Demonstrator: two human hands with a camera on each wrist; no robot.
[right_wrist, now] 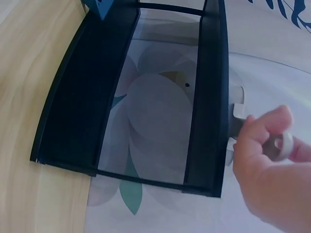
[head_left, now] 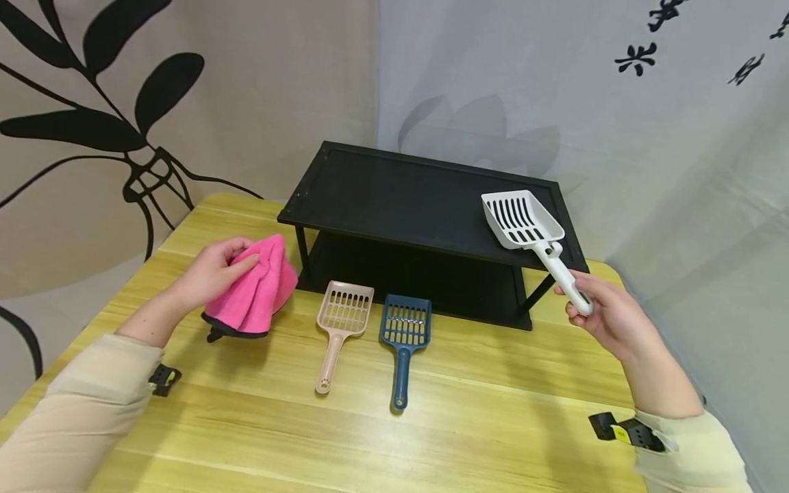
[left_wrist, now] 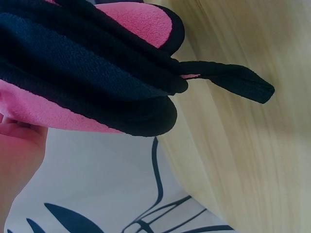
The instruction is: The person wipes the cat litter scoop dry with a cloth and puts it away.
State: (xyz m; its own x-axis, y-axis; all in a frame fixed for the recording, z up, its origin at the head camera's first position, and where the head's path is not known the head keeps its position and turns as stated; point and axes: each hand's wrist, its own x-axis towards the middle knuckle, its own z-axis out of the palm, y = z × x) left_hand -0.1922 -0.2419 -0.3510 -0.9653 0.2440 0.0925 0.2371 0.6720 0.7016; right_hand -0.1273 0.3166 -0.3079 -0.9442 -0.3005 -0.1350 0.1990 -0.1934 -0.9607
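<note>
My left hand (head_left: 212, 270) grips a bunched pink cloth (head_left: 255, 294) with black edging, held over the left of the table. The left wrist view shows the cloth's dark folded underside (left_wrist: 87, 73) and a black hanging loop (left_wrist: 238, 82). On the right, my right hand (head_left: 616, 318) holds a white litter scoop (head_left: 545, 220) by the end of its handle. Its slotted pan overlaps the right end of the black shelf's top (head_left: 401, 192). In the right wrist view the right hand (right_wrist: 267, 170) is at the shelf's edge, the scoop mostly hidden.
A beige-pink litter scoop (head_left: 335, 342) and a dark blue one (head_left: 403, 363) lie side by side on the wooden table (head_left: 296, 438), in front of the two-tier shelf. Behind stands a light curtain (head_left: 277, 82) printed with black leaves.
</note>
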